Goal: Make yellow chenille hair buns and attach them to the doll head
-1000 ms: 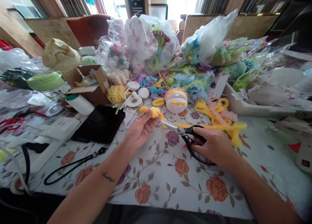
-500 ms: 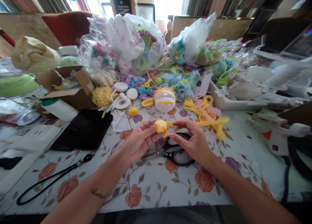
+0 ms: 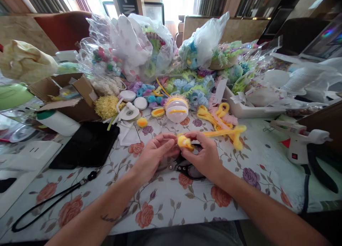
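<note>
yellow fluffy piece point(image 3: 185, 142) – pinched between thumb and fingers of right hand point(image 3: 205, 154), above black-handled scissors point(image 3: 178, 165) on floral tablecloth point(image 3: 192, 210). left hand point(image 3: 153, 155) – loosely curled just beside, blurred; contact or hold impossible to tell. yellow pom-pom point(image 3: 142, 122) – near white spool point(image 3: 130, 113), farther back on same cloth.

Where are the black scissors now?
In the head view, the scissors lie on the flowered tablecloth just below the centre, partly hidden by the right hand.

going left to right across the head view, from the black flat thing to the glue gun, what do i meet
black flat thing, left hand, yellow fluffy piece, right hand, glue gun
</note>
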Demonstrator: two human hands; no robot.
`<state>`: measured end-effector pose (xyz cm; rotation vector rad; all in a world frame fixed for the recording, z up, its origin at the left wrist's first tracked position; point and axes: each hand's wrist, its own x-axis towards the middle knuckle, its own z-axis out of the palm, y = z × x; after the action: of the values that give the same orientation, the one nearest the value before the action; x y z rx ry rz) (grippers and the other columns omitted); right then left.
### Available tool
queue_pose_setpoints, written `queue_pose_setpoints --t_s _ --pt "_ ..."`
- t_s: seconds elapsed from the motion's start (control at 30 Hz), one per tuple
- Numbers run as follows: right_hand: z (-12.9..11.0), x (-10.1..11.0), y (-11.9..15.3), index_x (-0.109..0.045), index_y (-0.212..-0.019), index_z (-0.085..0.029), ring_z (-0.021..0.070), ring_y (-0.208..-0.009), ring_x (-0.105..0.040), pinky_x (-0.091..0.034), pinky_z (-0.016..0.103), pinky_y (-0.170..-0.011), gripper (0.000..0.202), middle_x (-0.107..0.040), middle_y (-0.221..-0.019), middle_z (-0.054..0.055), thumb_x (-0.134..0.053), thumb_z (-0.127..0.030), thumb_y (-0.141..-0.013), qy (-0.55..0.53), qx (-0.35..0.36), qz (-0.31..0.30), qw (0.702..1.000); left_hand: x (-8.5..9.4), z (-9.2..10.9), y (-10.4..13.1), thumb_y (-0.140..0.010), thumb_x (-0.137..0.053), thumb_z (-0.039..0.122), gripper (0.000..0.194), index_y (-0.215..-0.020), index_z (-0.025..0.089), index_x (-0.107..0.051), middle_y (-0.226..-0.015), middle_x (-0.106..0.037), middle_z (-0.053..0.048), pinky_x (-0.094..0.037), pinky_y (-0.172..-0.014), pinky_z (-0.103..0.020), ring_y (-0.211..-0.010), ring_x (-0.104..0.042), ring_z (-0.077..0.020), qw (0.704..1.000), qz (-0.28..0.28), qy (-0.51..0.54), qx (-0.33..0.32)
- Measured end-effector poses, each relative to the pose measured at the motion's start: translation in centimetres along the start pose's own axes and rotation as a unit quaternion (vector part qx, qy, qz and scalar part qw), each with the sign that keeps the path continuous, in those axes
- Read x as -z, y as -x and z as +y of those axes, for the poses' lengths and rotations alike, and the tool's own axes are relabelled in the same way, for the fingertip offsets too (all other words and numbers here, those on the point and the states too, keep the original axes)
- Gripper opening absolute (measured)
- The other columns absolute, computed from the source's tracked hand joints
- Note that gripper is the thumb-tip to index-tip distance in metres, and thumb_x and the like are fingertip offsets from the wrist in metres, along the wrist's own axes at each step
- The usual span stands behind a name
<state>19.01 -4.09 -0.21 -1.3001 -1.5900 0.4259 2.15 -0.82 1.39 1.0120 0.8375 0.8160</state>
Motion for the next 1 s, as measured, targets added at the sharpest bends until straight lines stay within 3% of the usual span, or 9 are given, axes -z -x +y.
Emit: queue_pose_setpoints --t_s 0.07,0.17,0.23,0.3,0.4,0.5,0.77,0.87,1.0 --pt "0.4 0.1 0.1 -0.059 -0.093 -0.022 0.0186 -0.074 -0.063 -0.050 0.032 -0.069 0.022 -0.067 -0.082 0.002 -0.065 -0.022 -0.073 0.040 -0.036 -0.004 0.999 0.2 0.2 0.1 -0.085 -0.065 0.029 0.012 -0.093 0.020 -0.067 -0.095 -0.066 -0.003 -0.052 -0.084 -0.029 -0.088 -0.062 -0.0150 0.974 0.070 -0.163 -0.143" --pt "0.7 0.1 0.3 -0.060 -0.093 -0.021 0.0176 -0.071 -0.061 -0.049 0.031 -0.066 0.019 -0.066 -0.080 0.002 -0.064 -0.024 -0.075 0.063 -0.039 -0.027 0.997 0.3 0.0 0.2 -0.081 -0.069 0.025 0.008 -0.089 0.021 -0.068 -0.092 -0.065 -0.002 -0.049 -0.086 -0.029 -0.090 -0.060 -0.0156 0.868 0.107 -0.358 -0.327" --pt "0.6 0.1 0.3 -0.060 -0.091 -0.020 0.0173 -0.070 -0.060 -0.048 0.030 -0.065 0.016 -0.065 -0.080 0.002 -0.062 -0.024 -0.076 0.067 -0.013 -0.040 0.997 0.3 -0.4 0.2 -0.080 -0.070 0.022 0.011 -0.092 0.022 -0.069 -0.090 -0.064 -0.003 -0.048 -0.084 -0.029 -0.089 -0.059 -0.0157 0.812 0.089 -0.423 -0.392" --pt "0.5 0.1 0.4 -0.059 -0.089 -0.019 0.0167 -0.070 -0.059 -0.047 0.029 -0.064 0.014 -0.065 -0.079 0.003 -0.061 -0.023 -0.076 0.072 0.021 -0.046 0.996 0.2 -0.9 0.1 -0.081 -0.070 0.020 0.013 -0.094 0.021 -0.068 -0.088 -0.064 -0.003 -0.048 -0.081 -0.030 -0.087 -0.059 -0.0161 0.784 0.074 -0.452 -0.419" --pt "0.4 0.0 0.4 -0.058 -0.087 -0.019 0.0153 -0.069 -0.058 -0.046 0.027 -0.064 0.012 -0.064 -0.077 0.001 -0.060 -0.020 -0.076 0.073 0.066 -0.047 0.994 0.1 -1.3 0.0 -0.082 -0.067 0.018 0.012 -0.093 0.022 -0.069 -0.086 -0.064 -0.004 -0.048 -0.077 -0.030 -0.084 -0.059 -0.0170 0.781 0.066 -0.453 -0.425" --pt "0.4 0.0 0.4 -0.057 -0.086 -0.020 0.0144 -0.066 -0.057 -0.045 0.025 -0.062 0.008 -0.062 -0.073 0.001 -0.059 -0.021 -0.078 0.073 0.088 -0.053 0.992 0.1 -1.0 0.2 -0.084 -0.064 0.019 0.010 -0.090 0.025 -0.071 -0.084 -0.064 -0.004 -0.048 -0.075 -0.030 -0.082 -0.059 -0.0184 0.805 0.062 -0.433 -0.400" --pt "-0.1 0.3 0.3 -0.056 -0.084 -0.021 0.0139 -0.064 -0.057 -0.046 0.025 -0.060 0.009 -0.061 -0.072 0.000 -0.061 -0.021 -0.076 0.058 0.061 -0.082 0.993 -0.2 -0.6 0.5 -0.087 -0.059 0.023 0.012 -0.082 0.026 -0.069 -0.085 -0.065 -0.005 -0.042 -0.083 -0.032 -0.087 -0.056 -0.0224 0.866 0.081 -0.372 -0.324" --pt "-0.2 0.3 0.3 -0.057 -0.084 -0.021 0.0146 -0.064 -0.058 -0.047 0.026 -0.061 0.009 -0.062 -0.073 0.000 -0.061 -0.023 -0.076 0.057 0.046 -0.080 0.994 0.5 0.2 0.2 -0.087 -0.059 0.027 0.011 -0.079 0.025 -0.067 -0.085 -0.065 -0.003 -0.042 -0.088 -0.033 -0.088 -0.055 -0.0213 0.863 0.136 -0.375 -0.311" --pt "0.4 0.5 0.6 -0.059 -0.088 -0.021 0.0183 -0.067 -0.062 -0.050 0.031 -0.063 0.014 -0.066 -0.076 0.003 -0.063 -0.031 -0.079 0.076 0.024 -0.067 0.995 2.7 4.1 0.7 -0.084 -0.063 0.032 0.009 -0.080 0.024 -0.066 -0.081 -0.066 0.001 -0.047 -0.081 -0.031 -0.080 -0.059 -0.0170 0.835 0.293 -0.326 -0.332"
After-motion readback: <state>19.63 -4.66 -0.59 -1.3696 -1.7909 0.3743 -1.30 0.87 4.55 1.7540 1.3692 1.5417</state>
